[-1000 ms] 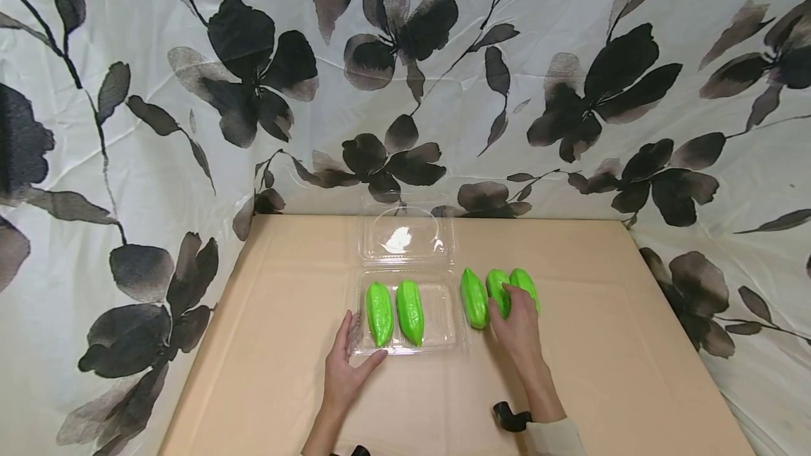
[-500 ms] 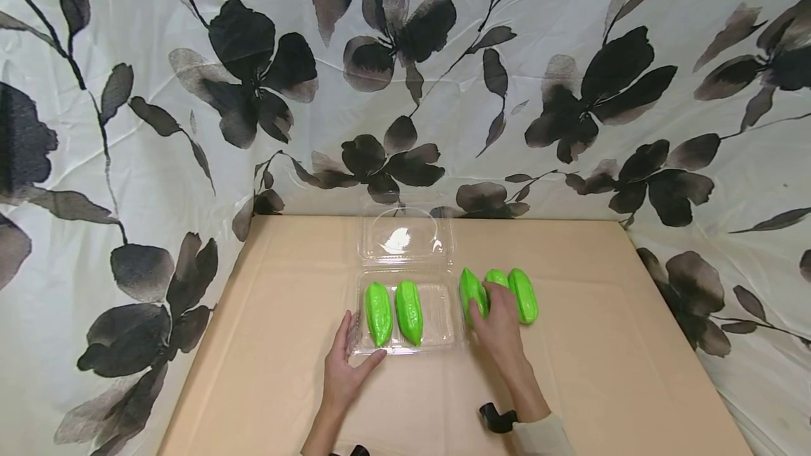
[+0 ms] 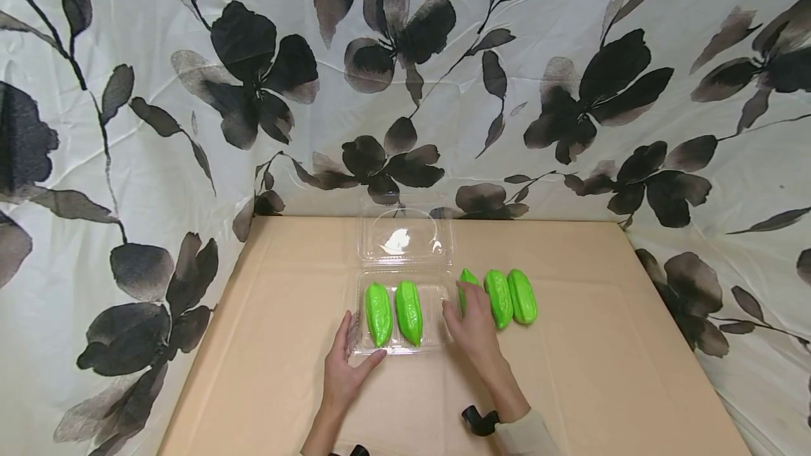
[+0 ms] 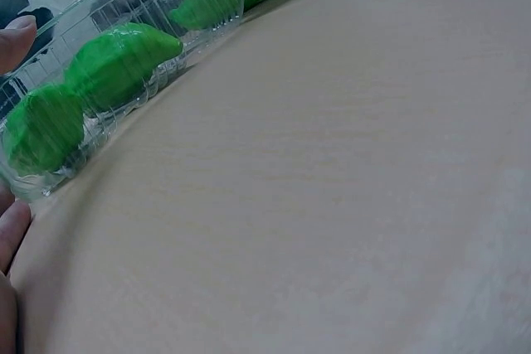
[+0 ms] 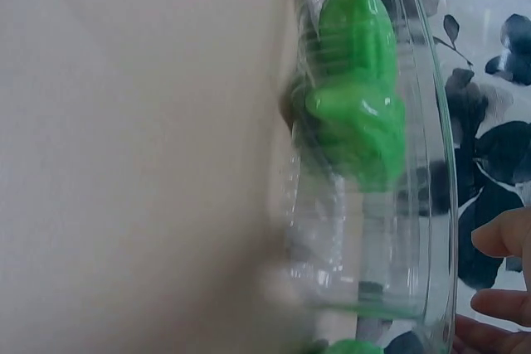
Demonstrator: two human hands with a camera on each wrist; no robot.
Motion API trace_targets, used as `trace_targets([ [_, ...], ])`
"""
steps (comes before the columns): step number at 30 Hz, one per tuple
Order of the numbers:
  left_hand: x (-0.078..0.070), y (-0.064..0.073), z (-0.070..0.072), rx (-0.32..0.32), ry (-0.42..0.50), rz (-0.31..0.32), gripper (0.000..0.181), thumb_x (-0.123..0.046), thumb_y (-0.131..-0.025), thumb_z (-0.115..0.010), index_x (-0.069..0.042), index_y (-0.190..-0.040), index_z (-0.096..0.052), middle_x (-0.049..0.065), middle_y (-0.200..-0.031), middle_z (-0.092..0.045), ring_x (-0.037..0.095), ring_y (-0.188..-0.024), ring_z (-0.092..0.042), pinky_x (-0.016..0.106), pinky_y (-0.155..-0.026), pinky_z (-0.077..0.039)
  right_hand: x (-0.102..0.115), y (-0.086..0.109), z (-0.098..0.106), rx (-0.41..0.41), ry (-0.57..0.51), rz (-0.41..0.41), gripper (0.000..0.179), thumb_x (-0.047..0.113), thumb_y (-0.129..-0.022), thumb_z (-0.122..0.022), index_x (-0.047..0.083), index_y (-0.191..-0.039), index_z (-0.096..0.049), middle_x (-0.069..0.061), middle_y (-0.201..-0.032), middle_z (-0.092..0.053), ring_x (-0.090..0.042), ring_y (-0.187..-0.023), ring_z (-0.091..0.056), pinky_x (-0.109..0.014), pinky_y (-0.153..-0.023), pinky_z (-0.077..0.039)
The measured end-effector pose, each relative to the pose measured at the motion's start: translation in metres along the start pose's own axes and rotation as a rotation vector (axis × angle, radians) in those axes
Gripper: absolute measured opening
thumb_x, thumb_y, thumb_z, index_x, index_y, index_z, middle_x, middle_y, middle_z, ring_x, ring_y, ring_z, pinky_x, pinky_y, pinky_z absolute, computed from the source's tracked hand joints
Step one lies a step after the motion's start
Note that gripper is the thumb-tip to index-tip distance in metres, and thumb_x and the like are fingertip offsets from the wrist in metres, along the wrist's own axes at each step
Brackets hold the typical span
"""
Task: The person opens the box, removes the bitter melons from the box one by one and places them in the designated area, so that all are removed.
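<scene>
A clear plastic clamshell container stands with its lid folded back. Two glossy green, ridged, pointed fruits lie side by side in its base. My left hand rests at the front left corner, fingers along the side and thumb spread at the front edge. My right hand hovers by the container's right edge, partly hiding the nearest of three loose green fruits. In the right wrist view, its fingers are apart with nothing between them.
Two more green fruits lie close together to the right of my right hand. Everything rests on a tan tabletop. Behind and at both sides hangs a white cloth with dark flowers.
My right hand has moved left, from over the middle loose fruit past the left one to the container's right edge. The fruits and my left hand look unmoved.
</scene>
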State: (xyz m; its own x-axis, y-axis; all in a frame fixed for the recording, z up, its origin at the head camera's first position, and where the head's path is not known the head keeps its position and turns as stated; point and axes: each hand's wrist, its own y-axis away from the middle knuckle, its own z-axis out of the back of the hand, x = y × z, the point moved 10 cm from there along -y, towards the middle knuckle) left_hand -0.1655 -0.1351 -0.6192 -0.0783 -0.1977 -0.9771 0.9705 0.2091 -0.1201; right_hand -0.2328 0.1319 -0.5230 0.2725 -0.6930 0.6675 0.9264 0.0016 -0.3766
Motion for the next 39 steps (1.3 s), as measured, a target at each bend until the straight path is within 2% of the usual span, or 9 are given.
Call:
trace_targets([
  [6,0.001,-0.001,-0.001,0.0,0.004,0.003,0.101,-0.019,-0.074,-0.089,-0.01,-0.157,-0.032,0.009,-0.156,-0.047,0.026,-0.143,-0.045,0.005,-0.112,-0.03,0.006,0.0,-0.01,0.035,-0.013,-0.021,0.047,0.013,-0.087,-0.072,-0.006,-0.128,-0.057,-0.026,-0.129,-0.059,-0.041,-0.125,-0.054,-0.054,-0.108,-0.051],
  [11,0.0,0.0,0.0,-0.005,-0.002,-0.004,0.101,-0.019,-0.074,-0.09,-0.011,-0.157,-0.032,0.009,-0.156,-0.047,0.026,-0.142,-0.045,0.006,-0.112,-0.03,0.012,0.002,-0.017,0.039,-0.009,0.007,0.047,0.013,-0.086,-0.072,-0.006,-0.127,-0.057,-0.026,-0.126,-0.06,-0.042,-0.122,-0.056,-0.054,-0.105,-0.052],
  [15,0.001,0.001,0.0,-0.009,-0.006,-0.003,0.101,-0.019,-0.074,-0.09,-0.014,-0.157,-0.033,0.008,-0.155,-0.048,0.025,-0.142,-0.047,0.007,-0.112,-0.03,0.014,0.004,-0.024,0.078,-0.014,-0.003,0.049,0.015,-0.087,-0.071,-0.006,-0.129,-0.056,-0.025,-0.127,-0.059,-0.04,-0.121,-0.057,-0.053,-0.105,-0.053],
  [25,-0.003,0.002,-0.001,-0.01,0.003,-0.008,0.1,-0.019,-0.074,-0.089,-0.013,-0.157,-0.032,0.01,-0.155,-0.048,0.027,-0.142,-0.047,0.005,-0.112,-0.03,0.016,0.009,-0.039,0.161,0.001,-0.025,0.051,0.014,-0.088,-0.071,-0.005,-0.132,-0.054,-0.023,-0.127,-0.059,-0.036,-0.113,-0.06,-0.049,-0.097,-0.058],
  [35,-0.003,0.001,-0.002,-0.01,0.002,0.012,0.101,-0.019,-0.075,-0.089,-0.011,-0.157,-0.031,0.013,-0.155,-0.047,0.028,-0.142,-0.046,0.006,-0.112,-0.03,0.012,0.011,-0.05,0.23,-0.01,-0.096,0.054,0.019,-0.089,-0.07,-0.003,-0.135,-0.053,-0.023,-0.134,-0.057,-0.037,-0.121,-0.058,-0.05,-0.104,-0.055],
  [39,-0.003,0.002,-0.002,-0.007,0.003,0.018,0.101,-0.02,-0.075,-0.089,-0.011,-0.157,-0.031,0.013,-0.155,-0.046,0.027,-0.143,-0.045,0.006,-0.112,-0.03,0.013,0.011,-0.053,0.246,-0.008,-0.086,0.053,0.018,-0.089,-0.07,-0.003,-0.135,-0.054,-0.024,-0.132,-0.059,-0.038,-0.119,-0.06,-0.049,-0.102,-0.056],
])
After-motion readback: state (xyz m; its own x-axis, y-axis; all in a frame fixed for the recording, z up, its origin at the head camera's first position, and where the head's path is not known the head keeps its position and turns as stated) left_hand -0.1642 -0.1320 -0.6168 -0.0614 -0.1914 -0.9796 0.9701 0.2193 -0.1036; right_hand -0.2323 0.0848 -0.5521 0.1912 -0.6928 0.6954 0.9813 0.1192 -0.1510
